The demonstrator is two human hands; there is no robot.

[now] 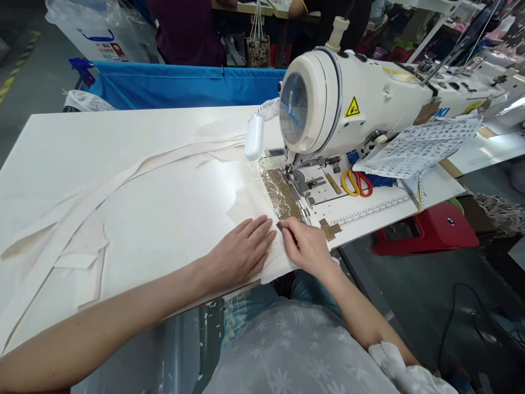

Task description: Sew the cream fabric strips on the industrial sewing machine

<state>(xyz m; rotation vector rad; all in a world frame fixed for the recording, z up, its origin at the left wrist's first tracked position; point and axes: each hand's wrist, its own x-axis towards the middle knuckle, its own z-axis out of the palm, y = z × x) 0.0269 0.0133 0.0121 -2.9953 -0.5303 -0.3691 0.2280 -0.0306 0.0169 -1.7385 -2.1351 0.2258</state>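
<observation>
A piece of white cloth (251, 203) lies at the front edge of the white table, left of the machine's needle area. My left hand (241, 249) rests flat on this cloth with its fingers stretched out. Just right of it, my right hand (305, 243) pinches a small dark object (279, 225) between thumb and fingers, over the cloth; what the object is cannot be made out. The white sewing machine (353, 104) stands beyond both hands. Long strips of pale cloth (139, 169) run across the table to the left.
Yellow and red scissors (356, 183) and a wooden-handled tool (333, 183) lie beside the needle plate. A printed sheet (422, 145) hangs at the machine's right. A red stool (443, 230) stands at the right. Behind the table are a blue cloth trough (184, 86) and other people.
</observation>
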